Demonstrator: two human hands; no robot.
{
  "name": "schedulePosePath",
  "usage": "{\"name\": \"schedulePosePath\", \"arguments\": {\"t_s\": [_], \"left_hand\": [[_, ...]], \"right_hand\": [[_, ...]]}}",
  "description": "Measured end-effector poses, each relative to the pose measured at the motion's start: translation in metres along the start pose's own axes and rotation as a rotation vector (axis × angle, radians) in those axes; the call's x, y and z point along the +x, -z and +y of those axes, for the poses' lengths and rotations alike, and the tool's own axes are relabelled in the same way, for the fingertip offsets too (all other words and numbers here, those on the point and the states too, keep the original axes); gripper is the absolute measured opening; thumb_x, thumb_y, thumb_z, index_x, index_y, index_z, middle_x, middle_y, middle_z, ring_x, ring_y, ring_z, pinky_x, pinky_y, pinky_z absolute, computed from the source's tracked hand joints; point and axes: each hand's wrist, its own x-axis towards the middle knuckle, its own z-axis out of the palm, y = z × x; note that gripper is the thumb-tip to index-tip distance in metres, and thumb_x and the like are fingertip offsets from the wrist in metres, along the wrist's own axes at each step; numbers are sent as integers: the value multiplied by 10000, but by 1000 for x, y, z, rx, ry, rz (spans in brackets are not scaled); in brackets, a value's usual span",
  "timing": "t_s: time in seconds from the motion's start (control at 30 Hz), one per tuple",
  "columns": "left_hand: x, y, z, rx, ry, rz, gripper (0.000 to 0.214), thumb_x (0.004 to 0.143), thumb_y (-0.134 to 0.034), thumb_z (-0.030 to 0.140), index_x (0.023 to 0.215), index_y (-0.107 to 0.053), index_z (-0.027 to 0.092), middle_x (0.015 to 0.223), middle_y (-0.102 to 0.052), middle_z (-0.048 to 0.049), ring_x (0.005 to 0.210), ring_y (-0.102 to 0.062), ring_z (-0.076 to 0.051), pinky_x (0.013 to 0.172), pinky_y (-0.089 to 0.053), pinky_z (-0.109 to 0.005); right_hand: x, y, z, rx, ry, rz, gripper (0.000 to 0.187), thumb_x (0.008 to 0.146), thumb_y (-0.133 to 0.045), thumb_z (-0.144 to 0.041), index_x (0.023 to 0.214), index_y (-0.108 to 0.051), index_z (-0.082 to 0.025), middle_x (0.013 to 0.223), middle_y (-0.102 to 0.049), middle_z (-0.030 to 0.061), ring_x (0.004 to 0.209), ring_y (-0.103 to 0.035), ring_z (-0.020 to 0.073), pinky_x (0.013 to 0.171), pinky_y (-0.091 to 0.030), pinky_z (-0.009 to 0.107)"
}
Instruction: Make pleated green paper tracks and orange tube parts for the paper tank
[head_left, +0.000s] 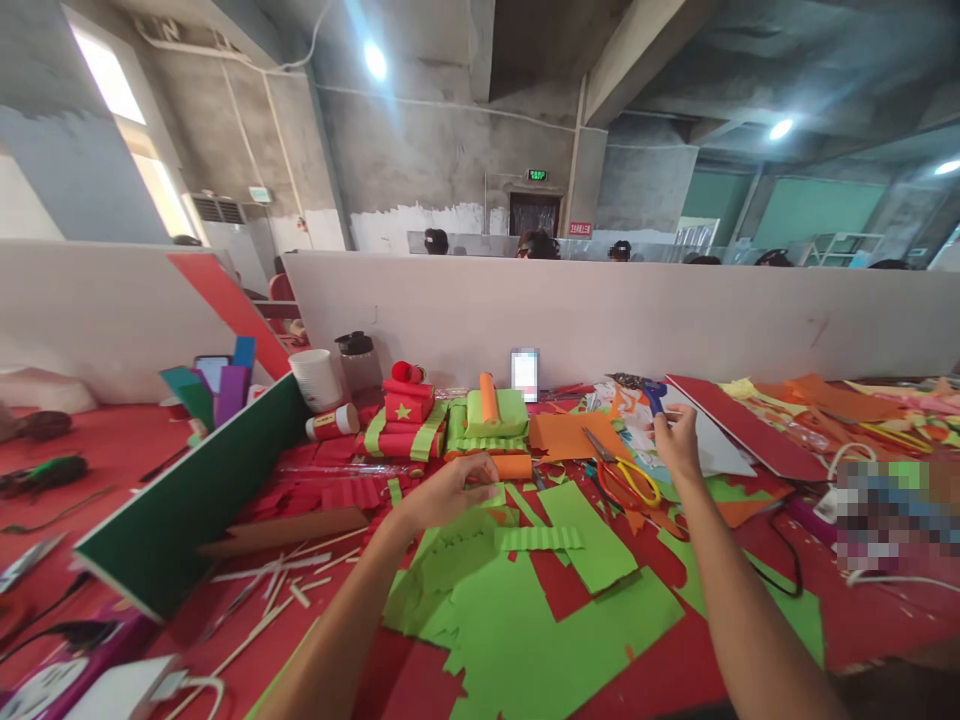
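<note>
My right hand [677, 440] grips a hot glue gun [651, 390] with a blue handle, its dark nozzle pointing left. My left hand [456, 490] is curled at the left end of an orange paper roll [513, 467], its fingertips partly hidden. Behind that roll stands a green paper block [496, 415] with another orange roll on top. To its left is a red paper model [405, 415] with green bands and a yellow star. Below my hands lie green paper sheets [517, 630] and a corrugated green strip [540, 539].
Yellow-handled scissors [639, 483] lie right of centre. A green board [187, 510] stands at left, near a white cup stack [311, 377] and thin white sticks [274, 590]. A phone [525, 374] leans on the white partition [637, 320]. Paper scraps cover the right side.
</note>
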Motion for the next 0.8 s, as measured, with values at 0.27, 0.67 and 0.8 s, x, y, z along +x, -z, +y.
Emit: {"name": "schedulePosePath", "arguments": {"t_s": [0.27,0.67,0.8], "left_hand": [[4,-3,-5,54,-26,111,176,878,-523,348,921,-512,177,746,-564,3,648,-491,-122,582,-391,-222],[1,-2,8,317,-31,256,146,911,-482,320,896,-557,197,855,-627,-19,716,-566,-146,628,-408,-235],[0,-4,12,424,-123,302,174,953,-399,283,918,-552,207,941,-622,-34,845,-600,-162,725,-433,-247]], "right_hand": [[-6,9,-19,802,-57,-185,384,578,-784,-259,920,-617,-205,802,-565,-13,691,-586,120,626,-515,234],[-37,12,-57,1063,-123,-567,196,709,-753,-274,866,-650,-218,807,-547,10,740,-535,127,642,-490,229],[-49,10,-67,1037,-132,-631,210,702,-748,-234,877,-633,-236,826,-562,7,773,-537,140,706,-481,269]]}}
